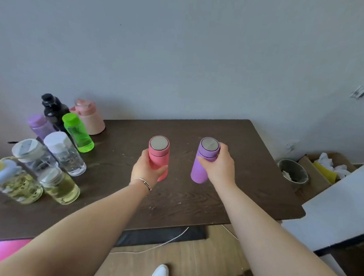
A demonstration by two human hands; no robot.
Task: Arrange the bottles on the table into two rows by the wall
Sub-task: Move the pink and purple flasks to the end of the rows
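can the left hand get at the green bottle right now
Probably not yet: the left hand is wrapped around the pink flask. Otherwise bare table lies between it and the green bottle, so the path looks free.

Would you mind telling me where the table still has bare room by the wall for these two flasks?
The table is bare along the wall from the peach bottle to the right corner, behind the pink flask and purple flask. The left end is crowded around the green bottle.

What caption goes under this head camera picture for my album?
Left hand holds a pink bottle, right hand a purple bottle, above the table.
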